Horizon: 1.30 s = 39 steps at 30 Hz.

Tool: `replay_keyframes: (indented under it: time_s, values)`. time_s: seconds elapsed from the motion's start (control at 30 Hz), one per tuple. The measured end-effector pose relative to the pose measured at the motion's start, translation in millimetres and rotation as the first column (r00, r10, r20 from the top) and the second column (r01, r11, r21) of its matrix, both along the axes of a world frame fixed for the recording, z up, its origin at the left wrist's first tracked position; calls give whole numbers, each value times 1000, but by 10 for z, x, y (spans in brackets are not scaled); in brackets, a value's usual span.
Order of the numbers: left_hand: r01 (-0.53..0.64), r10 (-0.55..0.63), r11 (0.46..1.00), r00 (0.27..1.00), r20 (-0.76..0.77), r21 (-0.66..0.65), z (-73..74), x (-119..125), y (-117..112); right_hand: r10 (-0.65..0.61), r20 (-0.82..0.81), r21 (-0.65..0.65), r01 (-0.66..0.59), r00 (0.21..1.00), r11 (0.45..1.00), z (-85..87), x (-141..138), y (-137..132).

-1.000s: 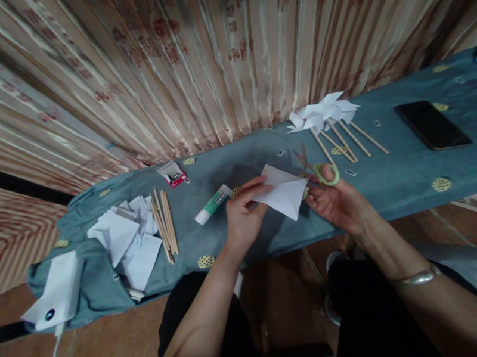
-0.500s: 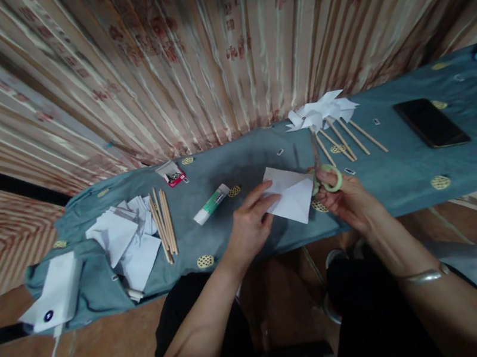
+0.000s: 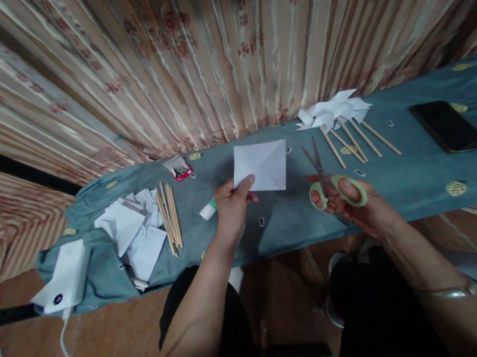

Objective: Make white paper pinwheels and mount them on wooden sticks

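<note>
My left hand [image 3: 236, 203] pinches a white square of paper [image 3: 262, 165] by its lower left part, thumb on top. Faint diagonal creases cross the sheet. In my right hand [image 3: 354, 205] is a pair of scissors [image 3: 320, 174] with pale green handles, thumb and fingers through the loops. The blades point away from me and stand apart, with nothing between them, to the right of the paper. Partly hidden behind my left hand lies a glue stick [image 3: 208, 210].
White paper pinwheels [image 3: 334, 112] on sticks lie at the back right, left of a black phone [image 3: 450, 125]. To the left are wooden sticks [image 3: 173, 213], paper sheets [image 3: 148, 253], a small red box [image 3: 179, 168] and a white device [image 3: 70, 271] with a cable.
The paper has been lifted, turned and moved left, away from the scissors. My left thumb now lies over the sheet. The scissor blades have opened wider.
</note>
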<state>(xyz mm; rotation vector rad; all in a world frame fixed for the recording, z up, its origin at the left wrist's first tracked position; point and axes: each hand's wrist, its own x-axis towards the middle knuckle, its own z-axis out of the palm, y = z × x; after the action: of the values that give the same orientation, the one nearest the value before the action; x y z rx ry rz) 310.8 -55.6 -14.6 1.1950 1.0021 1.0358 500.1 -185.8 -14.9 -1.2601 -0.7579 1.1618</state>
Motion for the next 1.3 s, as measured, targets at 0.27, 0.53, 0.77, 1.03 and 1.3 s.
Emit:
replay_keyframes:
  time_s: [0.27,0.53,0.77,1.03,1.3]
  values:
    - [-1,16,993,992,126,-118,35,8,37,215,75,-98,-207,974,973,-18,-95,-101]
    - [50,-40,995,993,115,-87,-18,50,12,255,93,-170,-237,963,957,1,-64,-115]
    - [104,-95,992,989,112,-73,-5,70,-29,278,106,-222,-250,955,943,42,-65,-102]
    - [95,-85,992,991,107,-84,1,74,-47,301,109,-212,-274,947,938,4,-50,-113]
    - [97,-88,991,991,103,-87,5,76,-52,299,94,-230,-272,950,935,43,-67,-103]
